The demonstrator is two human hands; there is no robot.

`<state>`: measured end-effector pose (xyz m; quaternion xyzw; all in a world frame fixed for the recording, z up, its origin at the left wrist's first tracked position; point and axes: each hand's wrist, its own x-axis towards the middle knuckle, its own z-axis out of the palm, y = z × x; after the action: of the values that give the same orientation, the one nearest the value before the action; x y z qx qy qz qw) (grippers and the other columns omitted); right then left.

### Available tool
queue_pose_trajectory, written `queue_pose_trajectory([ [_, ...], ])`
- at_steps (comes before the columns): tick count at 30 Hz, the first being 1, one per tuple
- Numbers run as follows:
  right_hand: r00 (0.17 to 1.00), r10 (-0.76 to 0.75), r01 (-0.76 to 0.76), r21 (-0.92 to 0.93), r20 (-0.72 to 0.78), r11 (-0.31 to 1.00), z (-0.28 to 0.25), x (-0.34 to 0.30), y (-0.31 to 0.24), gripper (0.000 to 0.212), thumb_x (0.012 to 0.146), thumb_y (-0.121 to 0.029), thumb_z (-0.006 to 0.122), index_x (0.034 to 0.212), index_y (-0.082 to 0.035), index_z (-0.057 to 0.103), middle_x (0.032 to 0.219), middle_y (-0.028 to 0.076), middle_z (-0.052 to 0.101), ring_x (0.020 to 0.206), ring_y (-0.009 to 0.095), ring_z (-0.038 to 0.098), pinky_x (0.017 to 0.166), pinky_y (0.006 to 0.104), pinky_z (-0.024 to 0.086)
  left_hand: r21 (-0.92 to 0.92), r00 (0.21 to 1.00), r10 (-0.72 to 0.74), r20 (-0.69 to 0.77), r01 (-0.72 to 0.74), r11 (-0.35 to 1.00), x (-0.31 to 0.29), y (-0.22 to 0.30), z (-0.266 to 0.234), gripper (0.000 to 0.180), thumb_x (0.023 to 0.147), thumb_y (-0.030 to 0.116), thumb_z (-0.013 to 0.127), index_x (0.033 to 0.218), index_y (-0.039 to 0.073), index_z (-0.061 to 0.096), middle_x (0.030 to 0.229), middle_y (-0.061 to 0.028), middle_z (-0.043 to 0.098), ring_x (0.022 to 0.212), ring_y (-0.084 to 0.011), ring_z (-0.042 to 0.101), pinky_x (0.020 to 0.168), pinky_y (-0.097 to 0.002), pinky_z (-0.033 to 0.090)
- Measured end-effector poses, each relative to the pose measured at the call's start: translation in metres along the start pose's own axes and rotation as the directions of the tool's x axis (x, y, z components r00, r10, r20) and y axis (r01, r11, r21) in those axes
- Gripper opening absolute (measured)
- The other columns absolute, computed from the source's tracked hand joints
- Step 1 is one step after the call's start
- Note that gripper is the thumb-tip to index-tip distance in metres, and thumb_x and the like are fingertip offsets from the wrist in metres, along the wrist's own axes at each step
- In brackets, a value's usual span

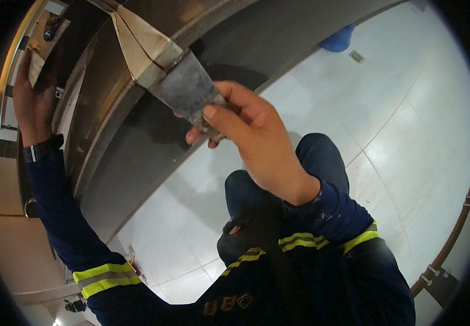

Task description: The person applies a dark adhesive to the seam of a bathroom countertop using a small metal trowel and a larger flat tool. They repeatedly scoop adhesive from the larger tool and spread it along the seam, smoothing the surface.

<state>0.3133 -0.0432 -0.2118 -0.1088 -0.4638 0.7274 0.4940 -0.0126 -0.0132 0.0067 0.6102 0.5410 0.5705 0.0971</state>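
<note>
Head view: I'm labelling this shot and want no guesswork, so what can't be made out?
In the head view:
Left grip: some fingertips hidden behind the stained board.
Metal scraper: lower end partly covered by the right grip.
Blue object: upper part hidden behind the grey panel.
Small dark thing, lower left: too small and blurred to identify.

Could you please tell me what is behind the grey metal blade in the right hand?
Dark grey panel shows behind the metal blade on both sides; whatever the blade and the right hand cover cannot be seen.
</note>
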Motion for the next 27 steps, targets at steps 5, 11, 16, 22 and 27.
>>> queue_pose_trajectory([
  [5,0.993,-0.061,0.047,-0.144,-0.098,0.989,-0.016,-0.019,-0.006,0.032,0.106,-0.015,0.053,0.135,0.000,0.058,0.107,0.009,0.072,0.089,0.015,0.072,0.073,0.0281,0.052,-0.344,0.996,-0.028,0.086,0.056,0.937,0.006,-0.020,-0.003,0.050,0.105,0.007,0.055,0.152,-0.002,0.042,0.145,-0.0187,0.055,0.128,-0.0264,0.059,0.112,-0.0370,0.049],
  [11,0.987,-0.138,0.094,-0.397,-0.084,0.913,-0.036,-0.018,-0.043,0.032,0.108,-0.018,0.047,0.133,0.001,0.055,0.109,0.017,0.073,0.078,0.014,0.066,0.068,0.0273,0.050,-0.469,0.984,-0.173,-0.053,0.128,0.874,-0.005,0.009,0.021,0.040,0.112,0.022,0.045,0.143,-0.002,0.049,0.139,-0.0164,0.059,0.125,-0.0276,0.063,0.114,-0.0487,0.050],
  [16,0.983,-0.141,0.079,-0.416,-0.120,0.906,-0.051,-0.012,-0.053,0.038,0.109,-0.025,0.044,0.134,0.001,0.055,0.106,0.019,0.073,0.075,0.014,0.065,0.067,0.0263,0.048,-0.529,0.987,-0.135,0.084,0.159,0.834,0.001,-0.003,0.018,0.041,0.111,0.022,0.046,0.143,-0.003,0.047,0.137,-0.0180,0.060,0.124,-0.0276,0.063,0.112,-0.0476,0.052],
  [22,0.998,-0.002,-0.018,-0.325,-0.060,0.945,-0.055,-0.029,-0.016,0.044,0.108,-0.026,0.048,0.142,0.002,0.053,0.128,0.017,0.065,0.104,0.019,0.061,0.088,0.0304,0.047,-0.465,0.990,-0.094,0.104,0.132,0.875,0.012,-0.015,-0.011,0.042,0.112,0.023,0.045,0.145,-0.002,0.047,0.138,-0.0190,0.059,0.126,-0.0275,0.062,0.111,-0.0434,0.053],
  [27,0.932,-0.343,0.295,-0.790,0.114,0.538,-0.039,-0.026,-0.013,0.039,0.094,-0.009,0.067,0.133,-0.009,0.067,0.127,0.017,0.060,0.108,0.026,0.062,0.092,0.0343,0.048,-0.438,0.998,-0.006,0.069,0.036,0.898,-0.003,0.008,0.033,0.037,0.111,0.026,0.043,0.131,-0.003,0.056,0.116,-0.0183,0.069,0.106,-0.0243,0.072,0.091,-0.0429,0.065],
])
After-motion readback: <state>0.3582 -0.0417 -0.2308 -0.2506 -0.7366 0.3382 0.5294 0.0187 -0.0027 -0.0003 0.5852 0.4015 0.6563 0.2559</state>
